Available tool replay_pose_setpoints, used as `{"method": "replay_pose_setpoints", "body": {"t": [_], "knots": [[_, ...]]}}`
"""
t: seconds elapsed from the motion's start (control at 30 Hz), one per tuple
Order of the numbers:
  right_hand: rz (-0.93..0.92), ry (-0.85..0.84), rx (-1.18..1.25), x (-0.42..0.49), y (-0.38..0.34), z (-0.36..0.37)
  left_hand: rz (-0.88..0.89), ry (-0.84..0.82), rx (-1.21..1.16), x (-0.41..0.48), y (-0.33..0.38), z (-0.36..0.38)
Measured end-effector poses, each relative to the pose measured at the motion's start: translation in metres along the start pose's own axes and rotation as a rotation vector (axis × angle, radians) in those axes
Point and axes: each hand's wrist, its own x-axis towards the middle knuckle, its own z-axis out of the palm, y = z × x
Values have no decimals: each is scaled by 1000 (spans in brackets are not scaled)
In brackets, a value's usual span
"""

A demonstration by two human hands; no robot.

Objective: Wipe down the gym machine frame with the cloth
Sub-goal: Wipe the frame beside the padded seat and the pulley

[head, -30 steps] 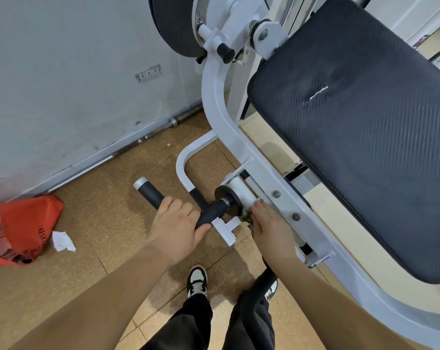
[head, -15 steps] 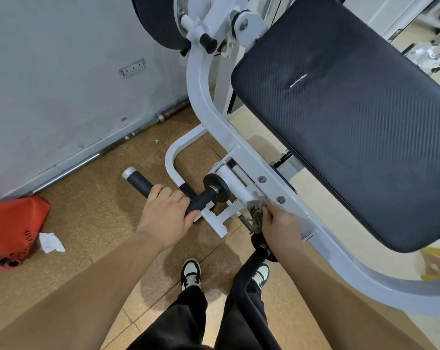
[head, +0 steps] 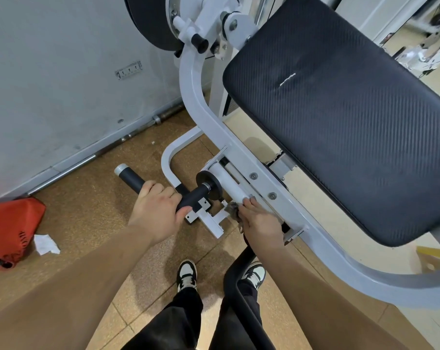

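Pale grey painted wall (head: 50, 84) with a white socket strip (head: 128, 70), thin metal pipe (head: 62, 173) running along its base. Brown speckled tile floor (head: 87, 213), crumpled orange bag (head: 12, 223) and a white paper scrap (head: 46, 245) beside it.

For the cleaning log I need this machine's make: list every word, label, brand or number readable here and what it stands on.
Nothing here can be read as text.
Black textured seat pad: one small white mark, too small to read.
Red fabric bag on the floor: black print, too blurred to read.
White metal machine frame: no label shows.
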Motion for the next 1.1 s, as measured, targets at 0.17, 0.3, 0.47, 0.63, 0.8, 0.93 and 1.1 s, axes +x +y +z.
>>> {"method": "replay_pose_setpoints", "body": {"t": [0.17,0.3,0.47,0.63,0.8,0.93,1.1], "knots": [[440,-55,77,-38,14,-34,5,-33,-4,0,-2,-2],[511,-101,108,-51,14,-51,0,-46,8,1,-1,-2],[508,-96,277,-31,-21,-28,2,-65,8,0,0,-2],[537,-106,129,-38,-16,-38,4,-81,18,0,-1,-5],[670,-151,60,-50,7,-61,5,-68,8,1,-2,-5],[523,-201,-39,-33,2,-60,14,-6,-24,2,-3,1],[540,-190,157,-8,-8,-39,18,-5,-27,2,-1,2]]}}
